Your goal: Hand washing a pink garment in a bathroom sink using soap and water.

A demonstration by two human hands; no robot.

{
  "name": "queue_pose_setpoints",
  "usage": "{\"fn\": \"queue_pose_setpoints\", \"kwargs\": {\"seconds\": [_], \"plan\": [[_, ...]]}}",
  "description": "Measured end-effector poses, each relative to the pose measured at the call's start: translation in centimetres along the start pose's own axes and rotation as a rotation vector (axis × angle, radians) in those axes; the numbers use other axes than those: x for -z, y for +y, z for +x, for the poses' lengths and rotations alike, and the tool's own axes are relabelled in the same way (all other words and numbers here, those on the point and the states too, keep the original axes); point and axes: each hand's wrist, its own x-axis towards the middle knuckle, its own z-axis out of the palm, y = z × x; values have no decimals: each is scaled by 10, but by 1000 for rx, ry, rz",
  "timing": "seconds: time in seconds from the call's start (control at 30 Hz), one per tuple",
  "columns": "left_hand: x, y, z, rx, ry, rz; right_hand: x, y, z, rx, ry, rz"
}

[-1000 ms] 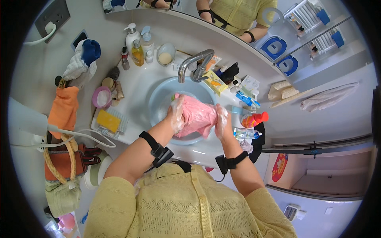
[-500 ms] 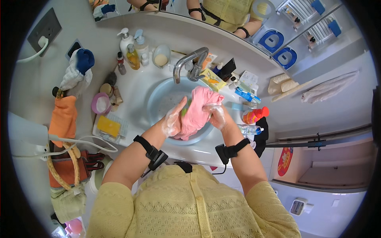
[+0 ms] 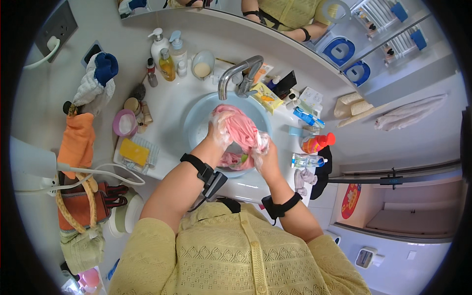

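Note:
A wet pink cloth garment [image 3: 238, 127] is stretched between my two soapy hands over a light blue basin [image 3: 193, 118]. My left hand [image 3: 218, 133] is closed on its left side, with foam on the fingers. On the right, my right hand [image 3: 261, 153] grips the other end, and suds cover its knuckles. Part of the garment, with a green patch, hangs down into the basin. The basin sits in the white washbasin, beneath the curved chrome faucet [image 3: 241, 73].
Pump bottles [image 3: 159, 46] and a yellow bottle [image 3: 167, 66] stand at the back left. A yellow soap bar [image 3: 134, 152] lies on the left rim near a purple dish [image 3: 125, 123]. To the right are a red bottle [image 3: 317, 142], a tube [image 3: 308, 160] and several packages.
My left hand has moved up and my right hand slightly down and left. The bunched garment is now spread between them, with its lower part drooping into the basin.

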Motion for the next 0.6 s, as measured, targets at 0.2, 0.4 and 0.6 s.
{"fn": "queue_pose_setpoints", "kwargs": {"seconds": [0.2, 0.4, 0.6], "plan": [[47, -20, 26, -90, -668, -89, -22, -37, -18, 437, -69, -284], [-35, -30, -12, 202, 339, 131, -12, -4, 44, 75, 150, 26], [-3, -36, -7, 437, 321, -177, -19, -13, 35, 248, 110, -170]]}}
